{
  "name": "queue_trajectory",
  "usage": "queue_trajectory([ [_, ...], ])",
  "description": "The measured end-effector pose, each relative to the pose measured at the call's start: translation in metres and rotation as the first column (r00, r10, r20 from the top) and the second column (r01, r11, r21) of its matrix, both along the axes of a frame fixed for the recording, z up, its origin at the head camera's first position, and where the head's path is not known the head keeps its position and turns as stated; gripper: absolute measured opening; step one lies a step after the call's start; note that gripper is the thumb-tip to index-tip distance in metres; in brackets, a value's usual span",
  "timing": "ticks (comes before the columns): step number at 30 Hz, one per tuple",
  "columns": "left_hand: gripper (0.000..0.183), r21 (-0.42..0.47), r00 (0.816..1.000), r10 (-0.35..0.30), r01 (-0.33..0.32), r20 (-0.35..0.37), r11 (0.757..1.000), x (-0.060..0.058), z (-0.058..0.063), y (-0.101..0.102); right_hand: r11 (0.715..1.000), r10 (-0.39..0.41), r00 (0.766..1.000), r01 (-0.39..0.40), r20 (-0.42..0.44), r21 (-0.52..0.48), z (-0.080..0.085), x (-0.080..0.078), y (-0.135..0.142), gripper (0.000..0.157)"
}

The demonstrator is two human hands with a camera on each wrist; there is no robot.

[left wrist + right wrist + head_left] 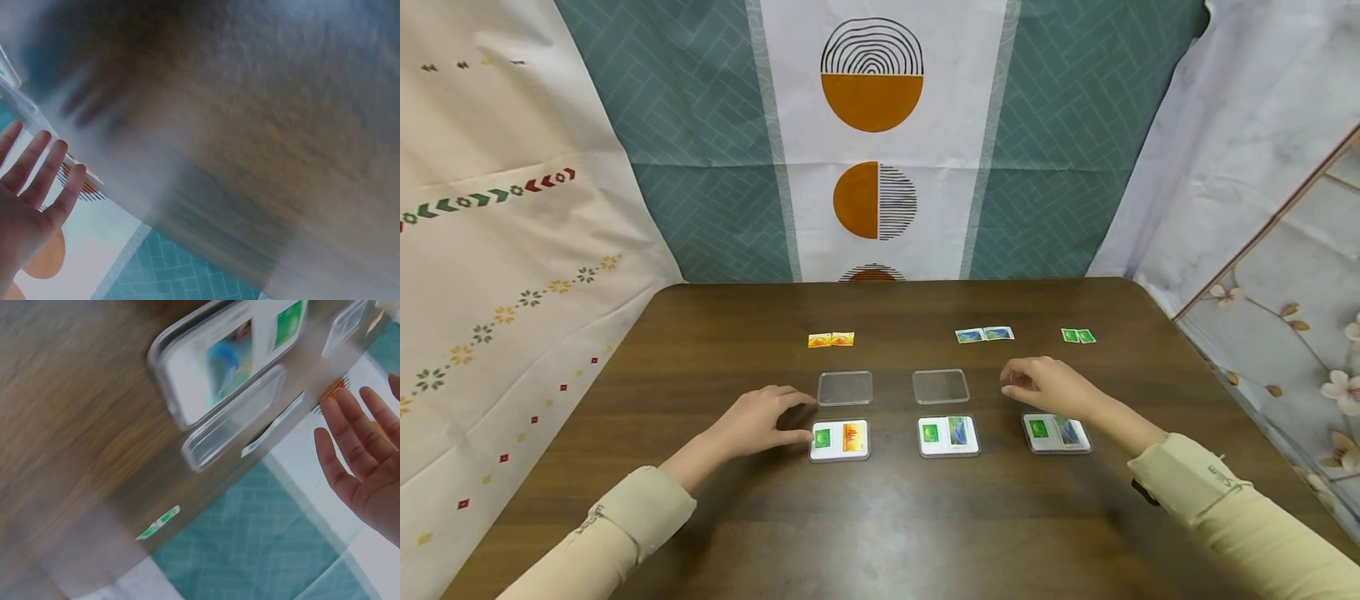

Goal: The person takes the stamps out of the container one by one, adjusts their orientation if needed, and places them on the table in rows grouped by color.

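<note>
My left hand (766, 421) is beside the left case (838, 456), its relaxed fingers at the case's left edge; whether they touch it is unclear. Inside that case lie a green stamp (822, 438) and an orange stamp (854, 437) on white. Over the right case (1060, 451) is my right hand (1051, 385), fingers loosely bent with nothing seen in them. This case holds a green and a blue stamp, partly covered in the head view. Behind it, a clear lid (234, 419) shows in the right wrist view. The left wrist view shows spread fingers (44, 175).
In the middle stands another case (949, 452) with a green and a blue stamp. Two clear lids (846, 389) (941, 387) lie behind the left and middle cases. Farther back are orange stamps (831, 340), blue stamps (985, 334) and green stamps (1078, 336). Patterned cloth hangs around the brown table (880, 533).
</note>
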State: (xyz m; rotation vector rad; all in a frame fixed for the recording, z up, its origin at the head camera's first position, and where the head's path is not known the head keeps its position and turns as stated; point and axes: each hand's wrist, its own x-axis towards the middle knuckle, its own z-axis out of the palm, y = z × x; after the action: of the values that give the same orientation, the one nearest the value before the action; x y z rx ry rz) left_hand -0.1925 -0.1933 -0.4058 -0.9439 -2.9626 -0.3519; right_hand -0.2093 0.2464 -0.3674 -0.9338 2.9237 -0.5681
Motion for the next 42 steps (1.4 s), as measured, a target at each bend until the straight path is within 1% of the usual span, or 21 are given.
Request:
queue_trajectory([
  [4, 0.059, 0.009, 1.000, 0.020, -0.020, -0.006, 1.000, 0.010, -0.002, 0.001, 0.999, 0.013, 1.000, -0.011, 0.028, -0.050, 0.001, 0.005, -0.012, 0.013],
  [8, 0.068, -0.008, 0.999, 0.037, -0.038, -0.015, 0.999, 0.018, -0.006, 0.003, 0.997, 0.025, 0.999, -0.023, 0.035, -0.080, 0.002, 0.010, -0.024, 0.012],
  [14, 0.076, -0.037, 0.997, 0.067, -0.068, -0.023, 0.997, 0.023, -0.013, 0.005, 0.993, 0.088, 0.996, -0.088, 0.001, -0.076, -0.002, 0.018, -0.044, 0.014],
  [17, 0.077, -0.053, 0.997, 0.066, -0.067, -0.031, 0.996, 0.024, -0.015, 0.006, 0.991, 0.106, 0.994, -0.107, -0.009, -0.077, -0.006, 0.021, -0.053, 0.014],
  [23, 0.075, -0.076, 0.997, 0.052, -0.056, -0.057, 0.996, 0.023, -0.015, 0.009, 0.988, 0.123, 0.991, -0.127, -0.050, -0.090, -0.009, 0.027, -0.070, 0.011],
  [32, 0.069, -0.071, 0.998, 0.043, -0.046, -0.038, 0.996, 0.021, -0.017, 0.012, 0.983, 0.175, 0.982, -0.179, -0.068, -0.053, -0.011, 0.036, -0.094, 0.013],
  [36, 0.067, -0.062, 0.998, 0.053, -0.055, -0.031, 0.997, 0.020, -0.015, 0.012, 0.979, 0.200, 0.975, -0.204, -0.099, -0.025, -0.012, 0.036, -0.106, 0.012],
  [42, 0.067, -0.049, 0.998, 0.068, -0.068, -0.009, 0.996, 0.022, -0.012, 0.011, 0.972, 0.235, 0.965, -0.237, -0.117, 0.003, -0.014, 0.033, -0.129, 0.014],
])
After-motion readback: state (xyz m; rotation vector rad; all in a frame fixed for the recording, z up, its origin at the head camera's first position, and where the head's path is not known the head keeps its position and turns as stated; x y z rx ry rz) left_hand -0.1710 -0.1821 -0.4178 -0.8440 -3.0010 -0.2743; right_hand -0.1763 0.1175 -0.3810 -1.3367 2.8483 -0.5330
